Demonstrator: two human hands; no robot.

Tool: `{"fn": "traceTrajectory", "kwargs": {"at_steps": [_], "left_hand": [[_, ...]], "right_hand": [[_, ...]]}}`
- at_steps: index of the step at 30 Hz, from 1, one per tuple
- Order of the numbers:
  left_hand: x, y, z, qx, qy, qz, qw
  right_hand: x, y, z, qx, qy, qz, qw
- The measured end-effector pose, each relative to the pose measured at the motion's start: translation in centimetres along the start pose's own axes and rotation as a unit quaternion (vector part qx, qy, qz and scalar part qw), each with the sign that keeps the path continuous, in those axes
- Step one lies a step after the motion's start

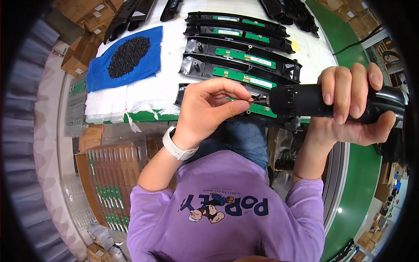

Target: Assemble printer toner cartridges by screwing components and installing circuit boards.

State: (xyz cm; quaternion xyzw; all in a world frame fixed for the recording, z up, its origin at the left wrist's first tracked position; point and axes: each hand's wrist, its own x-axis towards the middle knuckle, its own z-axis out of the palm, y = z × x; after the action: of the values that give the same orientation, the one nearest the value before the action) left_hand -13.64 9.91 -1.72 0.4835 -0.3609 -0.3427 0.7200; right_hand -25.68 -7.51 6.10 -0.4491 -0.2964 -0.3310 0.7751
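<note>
My right hand is wrapped round a black electric screwdriver, which lies almost level and points left. Its thin metal bit reaches the fingertips of my left hand. There the thumb and forefinger are pinched together; whatever sits between them is too small to make out. Below both hands is the nearest of several long, curved black plastic panels, partly hidden by my left hand. The other panels lie behind it in a row, each with a narrow green circuit board along its inner side.
A blue cloth with a pile of small black screws lies on the white-covered table at the left. More black plastic parts lie along the far edge. Below left, a cardboard box holds trays of green boards.
</note>
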Motion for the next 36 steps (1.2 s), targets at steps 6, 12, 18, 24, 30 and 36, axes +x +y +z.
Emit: {"fn": "traceTrajectory", "kwargs": {"at_steps": [6,12,18,24,30,36], "left_hand": [[-0.3,0.8,-0.2,-0.009,0.04,-0.032,0.999],[-0.8,0.6,0.4,0.282,0.065,0.146,0.946],[-1.5,-0.4,-1.4,0.636,-0.088,0.181,0.745],[-1.5,-1.4,-1.7,0.665,-0.095,0.203,0.712],[-1.3,-1.2,-1.4,0.661,-0.102,0.214,0.712],[-1.2,-1.6,-1.7,0.645,-0.097,0.234,0.721]], "right_hand": [[-0.3,0.7,0.9,0.015,0.069,-0.027,0.997],[0.0,0.5,-0.3,0.018,0.053,0.082,0.995],[-0.3,1.0,-1.2,-0.144,-0.044,0.126,0.981],[-0.8,2.3,-1.5,-0.149,-0.023,0.126,0.981],[-0.8,2.7,-1.3,-0.151,-0.031,0.162,0.975],[0.3,3.3,1.0,-0.176,-0.088,0.213,0.957]]}}
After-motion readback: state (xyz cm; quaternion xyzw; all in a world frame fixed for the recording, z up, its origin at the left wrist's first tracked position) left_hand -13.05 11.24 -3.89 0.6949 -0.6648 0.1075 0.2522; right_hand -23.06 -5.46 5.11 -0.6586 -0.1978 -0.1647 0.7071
